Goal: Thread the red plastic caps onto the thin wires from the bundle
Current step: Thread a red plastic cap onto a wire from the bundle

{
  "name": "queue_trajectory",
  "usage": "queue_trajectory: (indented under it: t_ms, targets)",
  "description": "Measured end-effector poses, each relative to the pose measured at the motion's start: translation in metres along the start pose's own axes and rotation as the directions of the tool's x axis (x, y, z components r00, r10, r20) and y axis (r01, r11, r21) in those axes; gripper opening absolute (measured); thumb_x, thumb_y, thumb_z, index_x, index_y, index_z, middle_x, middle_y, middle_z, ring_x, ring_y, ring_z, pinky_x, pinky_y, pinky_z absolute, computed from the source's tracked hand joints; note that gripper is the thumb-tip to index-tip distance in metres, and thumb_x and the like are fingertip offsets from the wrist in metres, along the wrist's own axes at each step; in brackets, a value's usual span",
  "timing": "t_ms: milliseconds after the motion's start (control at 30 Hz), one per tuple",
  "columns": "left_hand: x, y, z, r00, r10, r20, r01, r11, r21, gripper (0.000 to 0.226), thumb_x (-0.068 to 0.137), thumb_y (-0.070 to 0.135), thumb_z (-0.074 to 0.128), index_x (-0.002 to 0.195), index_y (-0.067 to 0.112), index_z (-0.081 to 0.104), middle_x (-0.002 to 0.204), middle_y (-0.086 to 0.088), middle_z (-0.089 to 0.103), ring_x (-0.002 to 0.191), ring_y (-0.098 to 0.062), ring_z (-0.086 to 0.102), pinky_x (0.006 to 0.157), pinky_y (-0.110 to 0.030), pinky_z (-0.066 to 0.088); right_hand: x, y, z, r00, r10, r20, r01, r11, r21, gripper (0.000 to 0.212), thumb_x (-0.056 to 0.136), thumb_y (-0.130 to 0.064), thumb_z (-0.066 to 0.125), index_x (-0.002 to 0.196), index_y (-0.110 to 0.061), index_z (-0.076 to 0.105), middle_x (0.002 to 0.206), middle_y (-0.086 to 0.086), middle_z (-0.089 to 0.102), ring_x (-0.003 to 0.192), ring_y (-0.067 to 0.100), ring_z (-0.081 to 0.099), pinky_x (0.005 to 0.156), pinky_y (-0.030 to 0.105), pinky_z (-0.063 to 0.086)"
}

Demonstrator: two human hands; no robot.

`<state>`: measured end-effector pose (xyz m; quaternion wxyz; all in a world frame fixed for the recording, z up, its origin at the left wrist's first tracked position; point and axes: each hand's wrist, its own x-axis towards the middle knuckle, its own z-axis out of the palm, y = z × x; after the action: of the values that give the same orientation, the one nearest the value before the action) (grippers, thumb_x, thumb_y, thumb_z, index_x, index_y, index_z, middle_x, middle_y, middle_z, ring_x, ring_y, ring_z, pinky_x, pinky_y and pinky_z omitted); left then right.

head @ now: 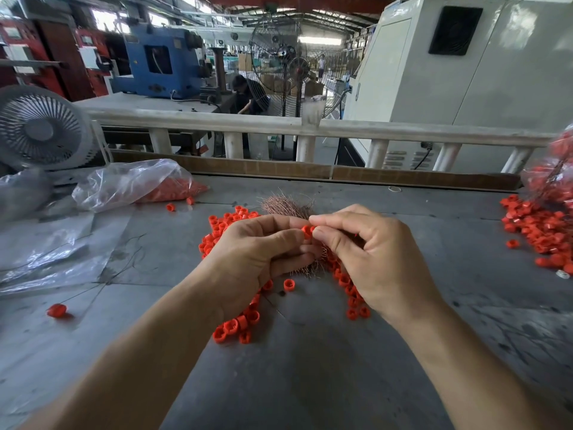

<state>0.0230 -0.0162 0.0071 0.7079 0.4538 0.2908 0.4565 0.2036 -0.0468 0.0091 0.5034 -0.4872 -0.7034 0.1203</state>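
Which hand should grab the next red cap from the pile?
Probably the left hand. It hangs right over the loose red caps, while the right hand pinches at the cap held between both hands' fingertips.

I sit at a grey counter [310,367] with a scuffed, scratched surface. A brown cardboard strip [279,172] lines its far edge. Beyond it runs a pale railing [341,127] on short round posts. At my far left stands a small grey desk fan [40,128]. A tall pedestal fan [279,63] with a wire cage stands behind the railing. A blue machine [155,63] rests on a pale bench to the left, with red cabinets [46,48] behind it. A large off-white machine housing [465,72] with a black vent fills the right. Overhead, roof trusses [310,7] span the hall, and daylight enters through high windows [105,20].
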Motion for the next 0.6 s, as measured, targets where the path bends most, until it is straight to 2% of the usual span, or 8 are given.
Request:
queue_trajectory:
  t_ms: [133,267,400,500,600]
  targets:
    - [-0.001,-0.0002,0.0023,1.0,-0.005,0.008,0.005,1.0,0.005,0.027,0.078,0.009,0.071,0.102,-0.002,0.073,0.096,-0.023,0.072,0.087,-0.025,0.075,0.077,-0.029,0.063,-0.0009,0.0008,0.0019,0.997,0.038,-0.073,-0.034,0.998,0.059,0.007,0.092,-0.022,0.075,0.096,-0.024,0.081,0.083,-0.016,0.075,0.084,0.0,0.07,0.074,0.013,0.051]
    - [-0.002,-0.0007,0.0038,1.0,-0.008,0.025,0.008,1.0,0.01,0.024,0.077,0.009,0.071,0.099,-0.001,0.074,0.095,-0.024,0.072,0.087,-0.025,0.075,0.076,-0.029,0.062,-0.0013,0.0016,0.0033,0.994,0.087,-0.06,-0.077,0.987,0.142,0.005,0.09,-0.024,0.077,0.085,-0.024,0.078,0.07,-0.02,0.071,0.064,-0.001,0.066,0.062,0.01,0.045]
    - [-0.002,-0.0001,0.0034,1.0,-0.004,0.018,0.004,1.0,0.007,0.023,0.076,0.009,0.071,0.097,0.0,0.074,0.094,-0.023,0.072,0.085,-0.025,0.075,0.076,-0.029,0.063,-0.0002,0.001,0.0024,0.996,0.086,-0.039,-0.08,0.987,0.142,0.003,0.089,-0.02,0.078,0.088,-0.023,0.08,0.079,-0.014,0.074,0.075,0.003,0.069,0.069,0.015,0.049]
    - [-0.0012,0.0006,0.0023,1.0,0.001,0.017,-0.001,1.0,-0.002,0.023,0.077,0.008,0.071,0.098,-0.001,0.073,0.095,-0.022,0.072,0.086,-0.024,0.075,0.078,-0.03,0.063,0.0,0.0007,0.0013,0.998,0.059,-0.011,-0.058,0.994,0.098,0.012,0.089,-0.013,0.078,0.093,-0.023,0.081,0.087,-0.011,0.074,0.089,0.007,0.07,0.079,0.02,0.053]
    - [-0.0008,-0.0001,0.002,1.0,0.005,0.016,-0.005,1.0,-0.004,0.024,0.076,0.009,0.071,0.098,0.0,0.073,0.097,-0.023,0.072,0.087,-0.023,0.075,0.079,-0.031,0.063,-0.001,-0.0013,0.0019,1.0,0.003,-0.029,-0.002,0.999,0.036,0.01,0.088,-0.012,0.079,0.093,-0.021,0.08,0.088,-0.011,0.071,0.091,0.006,0.068,0.077,0.011,0.048]
